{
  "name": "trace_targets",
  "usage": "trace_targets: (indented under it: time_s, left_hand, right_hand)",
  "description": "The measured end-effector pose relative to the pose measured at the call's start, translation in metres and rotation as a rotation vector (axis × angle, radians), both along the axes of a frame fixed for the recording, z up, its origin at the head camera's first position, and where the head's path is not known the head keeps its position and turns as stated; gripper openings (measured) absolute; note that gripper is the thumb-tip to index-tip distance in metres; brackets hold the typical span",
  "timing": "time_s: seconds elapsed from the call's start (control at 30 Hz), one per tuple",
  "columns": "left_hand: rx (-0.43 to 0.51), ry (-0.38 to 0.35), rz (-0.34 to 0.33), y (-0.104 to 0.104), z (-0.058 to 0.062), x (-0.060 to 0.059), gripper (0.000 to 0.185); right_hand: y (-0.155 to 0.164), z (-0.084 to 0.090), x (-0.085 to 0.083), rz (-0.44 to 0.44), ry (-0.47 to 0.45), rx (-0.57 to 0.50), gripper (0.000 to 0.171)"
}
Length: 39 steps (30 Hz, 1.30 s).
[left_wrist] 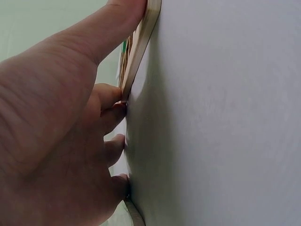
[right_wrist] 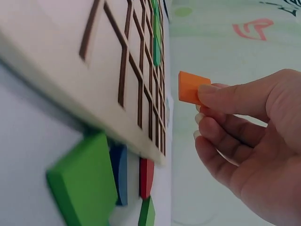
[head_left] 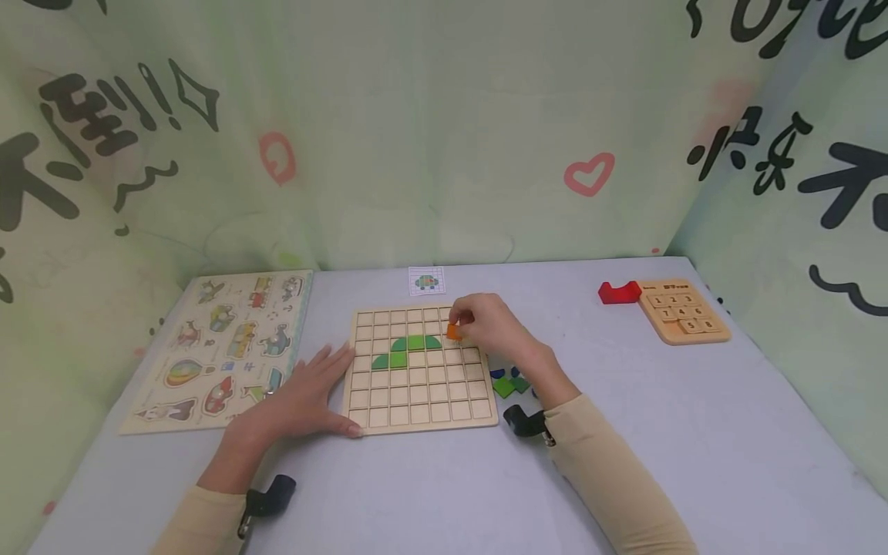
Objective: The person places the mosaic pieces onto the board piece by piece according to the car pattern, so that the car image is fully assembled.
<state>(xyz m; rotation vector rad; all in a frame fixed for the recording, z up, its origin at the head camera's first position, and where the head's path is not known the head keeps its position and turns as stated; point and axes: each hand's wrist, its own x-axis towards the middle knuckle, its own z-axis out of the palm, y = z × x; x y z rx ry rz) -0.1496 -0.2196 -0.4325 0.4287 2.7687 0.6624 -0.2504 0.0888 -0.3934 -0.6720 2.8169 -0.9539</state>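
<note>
From the head view we cannot make out much of the loose tiles (head_left: 511, 381) beside the grid board (head_left: 419, 416), since our right hand (head_left: 494, 327) and wrist hide most of them; the right wrist view shows green, blue and red pieces there. That view also shows our thumb and fingers pinching the orange tile (right_wrist: 190, 87) just above the board's upper right squares, not touching it. Our left hand (head_left: 305, 397) lies flat, fingers straight, pressed against the board's left edge, holding nothing.
</note>
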Motion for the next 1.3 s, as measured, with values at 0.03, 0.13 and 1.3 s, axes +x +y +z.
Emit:
trace_targets:
  time_s: [0.03,0.13,1.3]
  left_hand:
    - [0.0,0.001,0.0,0.0,0.0,0.0,0.129]
    - [-0.001,0.002,-0.003,-0.001,-0.001,0.0,0.129]
    - [-0.005,-0.011,-0.001,0.001,0.001,0.0,0.13]
  right_hand:
    - [-0.003,-0.001,0.001,0.015,-0.002,-0.009,0.018]
    - [-0.011,-0.003,0.005,0.051,-0.014,-0.033,0.02]
    - [-0.038,-0.005,0.02,0.162,-0.052,0.133,0.022]
